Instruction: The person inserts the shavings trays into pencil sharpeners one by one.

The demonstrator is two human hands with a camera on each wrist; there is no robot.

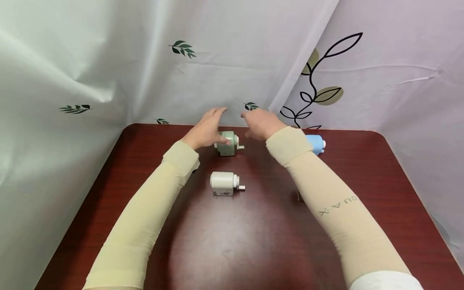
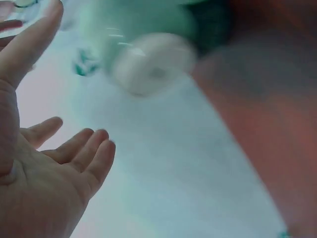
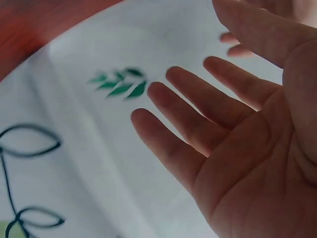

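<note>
A green hand-crank pencil sharpener (image 1: 227,149) stands toward the back of the table, its white crank facing right. My left hand (image 1: 207,131) is beside and above it with fingers spread; the thumb overlaps it in the head view, and contact cannot be told. In the left wrist view the blurred green sharpener (image 2: 143,25) lies beyond that hand's spread fingers. To the right of the sharpener my right hand (image 1: 262,124) hovers, holding nothing; its fingers (image 3: 173,144) are extended in the right wrist view. Nearer stands a white crank sharpener (image 1: 222,183).
A light blue sharpener (image 1: 316,143) stands at the back right, partly hidden by the right sleeve (image 1: 326,193). A small brownish thing (image 1: 300,196) shows at that sleeve's edge, mostly covered. A white leaf-patterned curtain (image 1: 217,72) hangs behind the dark red table (image 1: 232,245).
</note>
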